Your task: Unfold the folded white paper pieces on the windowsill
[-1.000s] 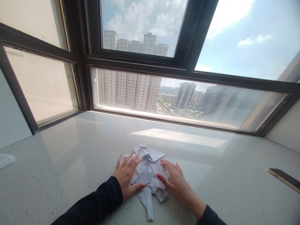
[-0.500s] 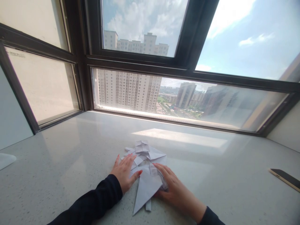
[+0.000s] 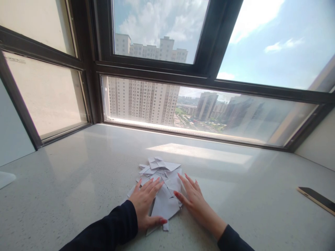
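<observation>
A loose heap of folded white paper pieces (image 3: 165,203) lies on the pale speckled ledge in front of me. My left hand (image 3: 147,202) rests flat over the heap's left side, fingers spread and pointing away, its thumb near the front pieces. On the other side, my right hand (image 3: 192,198) stands open against the heap's right edge, thumb touching or just over the paper. Neither hand grips a piece. A small folded paper strip (image 3: 165,225) pokes out at the front. The pieces under my left palm are hidden.
The speckled ledge (image 3: 78,195) runs up to dark-framed windows (image 3: 157,69) at the back and left. A dark flat object with a light edge (image 3: 318,199) lies at the far right. Part of a white object (image 3: 6,179) shows at the left edge.
My left hand has shifted right and toward me over the paper. My right fingers have opened and moved slightly right. The pieces sit closer together, and the top ones have shifted left.
</observation>
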Motion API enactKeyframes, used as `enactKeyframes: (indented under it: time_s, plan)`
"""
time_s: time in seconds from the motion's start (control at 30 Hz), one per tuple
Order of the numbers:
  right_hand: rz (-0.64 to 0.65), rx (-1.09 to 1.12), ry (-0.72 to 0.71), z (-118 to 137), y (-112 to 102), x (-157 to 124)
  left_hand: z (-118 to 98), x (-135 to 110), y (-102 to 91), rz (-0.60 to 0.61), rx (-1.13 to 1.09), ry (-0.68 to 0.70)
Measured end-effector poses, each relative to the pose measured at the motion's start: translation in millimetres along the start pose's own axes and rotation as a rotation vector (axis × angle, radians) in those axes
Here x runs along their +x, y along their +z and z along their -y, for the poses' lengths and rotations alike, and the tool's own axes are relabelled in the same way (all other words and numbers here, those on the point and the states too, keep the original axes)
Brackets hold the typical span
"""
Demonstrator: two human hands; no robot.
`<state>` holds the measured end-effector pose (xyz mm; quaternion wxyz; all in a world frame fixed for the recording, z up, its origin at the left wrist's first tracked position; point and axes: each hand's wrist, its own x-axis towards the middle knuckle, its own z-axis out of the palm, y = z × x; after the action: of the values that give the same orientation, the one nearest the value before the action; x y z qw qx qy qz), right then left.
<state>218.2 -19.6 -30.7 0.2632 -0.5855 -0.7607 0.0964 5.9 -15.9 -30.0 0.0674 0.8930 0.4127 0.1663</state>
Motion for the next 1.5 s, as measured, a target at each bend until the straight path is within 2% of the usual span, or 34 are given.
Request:
enactKeyframes:
  time_s: [0.1, 0.17, 0.23, 0.33, 0.47, 0.53, 0.67, 0.8, 0.9, 1.0, 1.13, 1.27, 1.4, 1.5]
  plan:
    - [0.100, 0.042, -0.066, 7, -5, 0, 14, 6, -5.0, -0.099, 0.038, -0.021]
    - [0.082, 0.099, -0.108, 12, -10, -1, 24, 9, -8.5, -0.172, 0.069, -0.067]
    - [0.006, 0.123, -0.107, 14, -12, -1, 31, 9, -9.1, -0.199, 0.083, -0.126]
    - [-0.085, 0.063, -0.052, 11, -11, -2, 31, 6, -3.8, -0.118, 0.082, -0.160]
    - [0.026, 0.085, -0.047, 9, -9, -2, 27, 3, -0.1, -0.018, 0.107, -0.149]
    - [0.018, 0.164, -0.043, 9, -8, -2, 25, 4, -4.4, -0.004, 0.121, -0.146]
    - [-0.112, 0.324, 0.082, 0, -6, 2, 9, 8, -13.4, -0.087, 0.123, -0.153]
    - [-0.179, 0.409, 0.225, -16, 0, 8, -22, 24, -10.9, -0.001, 0.066, 0.006]
    - [-0.194, 0.414, 0.243, -22, 3, 9, -39, 50, -4.2, 0.019, 0.053, -0.040]
    - [-0.186, 0.402, 0.233, -23, 3, 8, -44, 75, 5.3, 0.006, 0.032, -0.114]
    - [-0.166, 0.401, 0.248, -21, 2, 7, -37, 88, 19.9, 0.026, 0.024, -0.170]
    - [-0.121, 0.401, 0.290, -18, -1, 8, -22, 81, 27.3, -0.019, 0.043, -0.184]
    - [-0.091, 0.386, 0.288, -17, -2, 8, 2, 67, 22.6, -0.086, 0.111, -0.203]
    - [-0.055, 0.399, 0.292, -22, -1, 7, 24, 58, 13.7, -0.092, 0.152, -0.225]
